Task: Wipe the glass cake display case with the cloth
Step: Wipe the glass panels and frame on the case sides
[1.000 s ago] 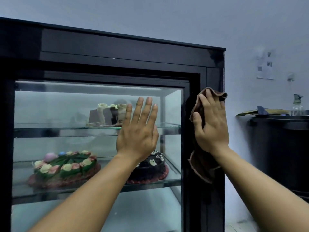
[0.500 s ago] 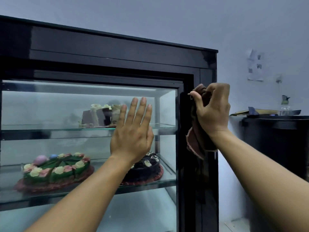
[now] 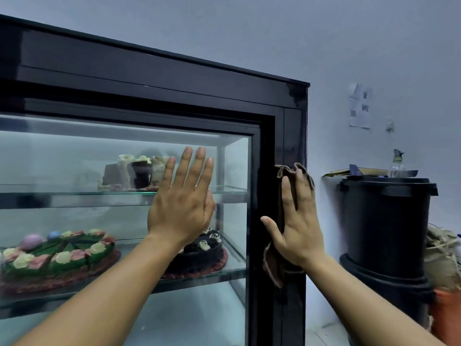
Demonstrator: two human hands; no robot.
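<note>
While the left hand (image 3: 182, 208) lies flat against the front glass pane (image 3: 74, 158) at the middle of the frame, its fingers straight and close together and pointing up, the right hand (image 3: 296, 226) presses a brown cloth (image 3: 273, 267) against the black right-hand upright of the glass cake display case (image 3: 149, 68). The right hand's fingers are straight too, with the thumb spread out to the left; the cloth is bunched under the palm, its frilled top edge showing above the fingertips and its lower end hanging below the heel of the hand. A dark fold of it shows between two of the fingers. The case fills the left and centre of the picture, with a broad glossy black frame round the glass. Behind the pane, on the upper glass shelf, stands a cut cake (image 3: 132, 176) with pale icing, partly hidden by the left hand. On the shelf below sit two more cakes: a green cake (image 3: 57, 255) ringed with pink and cream flowers at lower left, and a chocolate cake (image 3: 199, 255) just under the left wrist. At the right of the frame, apart from the case, stands a tall black bin (image 3: 384, 221). A spray bottle (image 3: 396, 163) shows above its lid, and sheets of paper (image 3: 359, 108) are stuck to the pale wall above. A burlap sack (image 3: 441, 258) shows at the far right edge.
</note>
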